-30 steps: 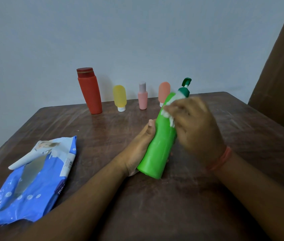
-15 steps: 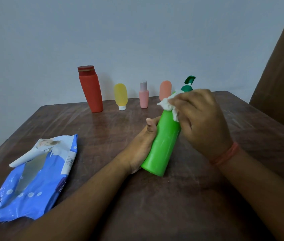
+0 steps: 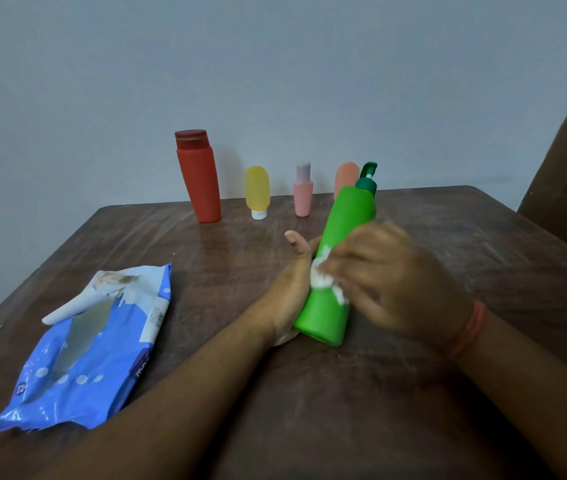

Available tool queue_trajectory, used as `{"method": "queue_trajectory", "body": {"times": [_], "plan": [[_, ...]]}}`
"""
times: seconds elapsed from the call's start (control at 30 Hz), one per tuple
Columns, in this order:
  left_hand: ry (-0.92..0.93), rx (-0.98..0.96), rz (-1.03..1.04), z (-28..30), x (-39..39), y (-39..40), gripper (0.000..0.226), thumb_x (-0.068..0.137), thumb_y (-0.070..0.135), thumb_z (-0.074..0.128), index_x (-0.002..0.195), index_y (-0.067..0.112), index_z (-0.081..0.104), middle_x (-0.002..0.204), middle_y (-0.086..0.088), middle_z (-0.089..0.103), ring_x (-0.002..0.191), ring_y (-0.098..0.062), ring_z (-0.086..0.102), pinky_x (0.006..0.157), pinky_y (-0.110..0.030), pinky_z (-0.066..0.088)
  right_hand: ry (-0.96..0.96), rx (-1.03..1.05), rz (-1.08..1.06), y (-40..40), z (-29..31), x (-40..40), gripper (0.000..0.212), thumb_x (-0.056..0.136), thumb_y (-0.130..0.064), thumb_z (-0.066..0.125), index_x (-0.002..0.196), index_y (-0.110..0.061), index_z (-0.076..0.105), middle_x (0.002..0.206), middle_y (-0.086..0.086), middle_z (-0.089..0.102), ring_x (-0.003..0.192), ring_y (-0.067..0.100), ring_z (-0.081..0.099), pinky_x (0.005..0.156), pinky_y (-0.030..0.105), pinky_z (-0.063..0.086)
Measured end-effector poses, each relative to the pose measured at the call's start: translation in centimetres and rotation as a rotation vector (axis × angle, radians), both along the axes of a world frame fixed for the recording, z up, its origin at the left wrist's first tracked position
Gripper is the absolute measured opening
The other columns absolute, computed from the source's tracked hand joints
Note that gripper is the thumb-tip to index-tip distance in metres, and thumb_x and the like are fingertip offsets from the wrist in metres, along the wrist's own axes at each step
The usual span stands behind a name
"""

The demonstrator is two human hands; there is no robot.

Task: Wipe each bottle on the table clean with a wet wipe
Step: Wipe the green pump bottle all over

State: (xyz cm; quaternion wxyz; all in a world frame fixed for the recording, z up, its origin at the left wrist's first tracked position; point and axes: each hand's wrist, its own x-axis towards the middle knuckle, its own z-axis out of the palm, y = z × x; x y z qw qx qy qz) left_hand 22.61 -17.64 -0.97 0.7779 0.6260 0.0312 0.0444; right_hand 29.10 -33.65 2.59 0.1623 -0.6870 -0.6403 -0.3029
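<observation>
Green pump bottle (image 3: pixel 341 258) tilts on a dark wooden surface (image 3: pixel 448 237), left hand (image 3: pixel 292 289) curled round its lower half, right hand (image 3: pixel 393 282) pinching a white wet wipe (image 3: pixel 322 275) against its middle. Pale wall (image 3: pixel 275 64) behind.

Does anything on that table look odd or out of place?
Nothing spilled or broken. Only the wet wipe pack looks untidy: it lies crumpled at the table's left with its flap peeled open. The red bottle seems to lean.

The desk (image 3: pixel 448 237) is dark, scuffed wood with a dull sheen. The green bottle (image 3: pixel 341 237) looks smooth matt plastic; the wipe pack (image 3: pixel 102 358) is glossy crinkled film.
</observation>
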Motion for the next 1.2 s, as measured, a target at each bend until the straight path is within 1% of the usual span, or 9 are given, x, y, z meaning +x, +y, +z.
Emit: {"method": "queue_trajectory", "body": {"times": [0.07, 0.23, 0.37, 0.47, 0.67, 0.77, 0.87, 1.1, 1.2], "plan": [[0.028, -0.016, 0.002, 0.0, 0.1, 0.0, 0.084, 0.072, 0.082, 0.013, 0.118, 0.035, 0.065, 0.098, -0.007, 0.075, 0.089, -0.021, 0.072, 0.085, -0.038, 0.057, 0.059, 0.081, -0.108, 0.1, 0.4, 0.5, 0.022, 0.092, -0.012, 0.062, 0.110, -0.011, 0.075, 0.105, 0.006, 0.067, 0.097, 0.031, 0.059, 0.085, 0.048, 0.047], [0.034, -0.020, 0.010, -0.4, 0.5, 0.6, 0.088, 0.078, 0.082, 0.014, 0.131, 0.028, 0.059, 0.108, -0.005, 0.072, 0.109, -0.022, 0.066, 0.095, -0.038, 0.053, 0.094, -0.196, 0.253, 0.4, 0.0, -2.2, 0.018, 0.091, -0.012, 0.065, 0.105, -0.011, 0.076, 0.103, 0.003, 0.068, 0.097, 0.025, 0.058, 0.089, 0.039, 0.045], [0.077, -0.172, -0.067, -0.5, 0.5, 0.7, 0.089, 0.081, 0.073, 0.030, 0.146, 0.014, 0.046, 0.100, -0.008, 0.070, 0.090, -0.020, 0.069, 0.076, -0.031, 0.058, 0.026, -0.060, 0.004, 0.6, 0.3, -1.3, 0.021, 0.089, -0.017, 0.066, 0.108, -0.018, 0.075, 0.105, 0.000, 0.067, 0.096, 0.027, 0.057, 0.081, 0.045, 0.045], [0.071, -0.222, -0.054, -0.8, 0.6, 0.8, 0.088, 0.086, 0.071, 0.034, 0.149, 0.009, 0.039, 0.113, -0.015, 0.065, 0.104, -0.025, 0.065, 0.080, -0.032, 0.058, 0.051, -0.141, 0.154, 0.7, -0.1, -2.3, 0.019, 0.087, -0.011, 0.064, 0.102, -0.017, 0.075, 0.103, 0.001, 0.066, 0.094, 0.026, 0.056, 0.084, 0.042, 0.044], [0.101, -0.245, -0.054, -0.5, 0.4, 0.8, 0.067, 0.095, 0.066, 0.025, 0.104, 0.024, 0.077, 0.098, -0.008, 0.072, 0.089, -0.021, 0.068, 0.074, -0.032, 0.057, 0.046, -0.057, -0.034, 1.0, -0.2, -2.4, 0.026, 0.086, -0.016, 0.057, 0.105, -0.019, 0.075, 0.103, -0.001, 0.066, 0.095, 0.026, 0.055, 0.078, 0.045, 0.046], [0.115, -0.258, -0.045, -0.5, 0.3, 1.0, 0.070, 0.094, 0.067, 0.027, 0.114, 0.015, 0.069, 0.097, -0.009, 0.069, 0.092, -0.020, 0.067, 0.077, -0.028, 0.057, 0.070, -0.173, 0.164, 1.2, -0.7, -3.5, 0.023, 0.085, -0.010, 0.060, 0.099, -0.020, 0.075, 0.103, -0.001, 0.065, 0.095, 0.025, 0.056, 0.082, 0.044, 0.045], [0.146, -0.302, -0.080, -0.5, 0.3, 1.0, 0.079, 0.096, 0.068, 0.023, 0.131, 0.007, 0.058, 0.099, -0.011, 0.068, 0.092, -0.019, 0.068, 0.075, -0.026, 0.058, 0.062, -0.112, 0.065, 1.5, -1.2, -3.4, 0.028, 0.087, -0.014, 0.054, 0.102, -0.023, 0.076, 0.108, -0.005, 0.067, 0.098, 0.025, 0.057, 0.080, 0.044, 0.043], [0.198, -0.443, -0.181, 0.0, 0.0, 1.2, 0.070, 0.087, 0.069, 0.044, 0.115, 0.009, 0.064, 0.090, -0.006, 0.067, 0.078, -0.014, 0.067, 0.067, -0.024, 0.055, 0.005, -0.062, 0.105, 1.2, -1.2, -3.1, 0.027, 0.087, -0.007, 0.058, 0.105, -0.017, 0.076, 0.106, -0.003, 0.069, 0.099, 0.027, 0.059, 0.083, 0.045, 0.045], [0.159, -0.375, -0.141, -0.1, -0.1, 0.9, 0.060, 0.100, 0.058, 0.036, 0.117, 0.007, 0.064, 0.091, -0.011, 0.071, 0.081, -0.020, 0.069, 0.074, -0.031, 0.058, -0.041, 0.066, -0.141, 1.5, -1.0, -1.6, 0.031, 0.088, -0.015, 0.052, 0.108, -0.023, 0.075, 0.107, -0.009, 0.071, 0.101, 0.028, 0.061, 0.085, 0.044, 0.042]]}}
